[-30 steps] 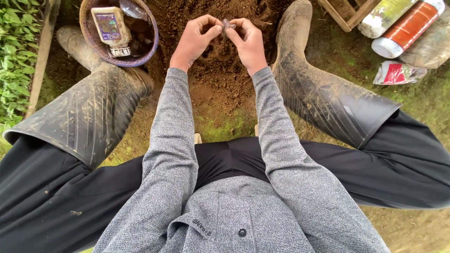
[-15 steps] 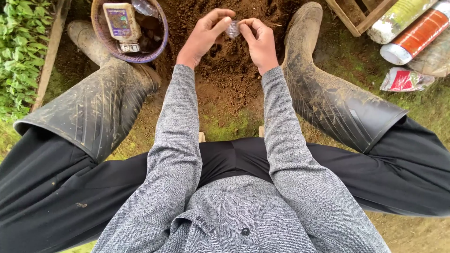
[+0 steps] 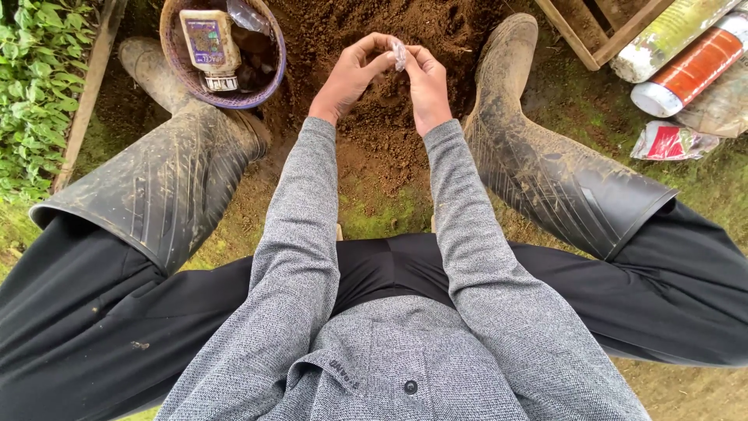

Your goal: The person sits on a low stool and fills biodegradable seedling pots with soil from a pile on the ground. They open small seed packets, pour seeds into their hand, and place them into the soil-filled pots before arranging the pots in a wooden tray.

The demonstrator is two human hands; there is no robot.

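Observation:
Both of my hands are raised together over a mound of loose brown soil (image 3: 374,117) between my boots. My left hand (image 3: 352,76) and my right hand (image 3: 427,82) pinch a small clear plastic bag (image 3: 400,54) between their fingertips. The bag is crumpled and partly hidden by my fingers, so I cannot tell what is in it. My grey sleeves reach forward from my lap.
Muddy black rubber boots stand left (image 3: 167,168) and right (image 3: 530,148) of the soil. A woven purple basket (image 3: 269,74) with a plastic bottle (image 3: 209,40) sits at the upper left. Green seedlings (image 3: 31,86) grow at the left edge. Bottles (image 3: 686,62), a red packet (image 3: 672,142) and a wooden frame (image 3: 580,35) lie upper right.
My hands have drawn closer together and the small bag has turned between my fingers. The view has shifted a little, so everything sits slightly lower and further right.

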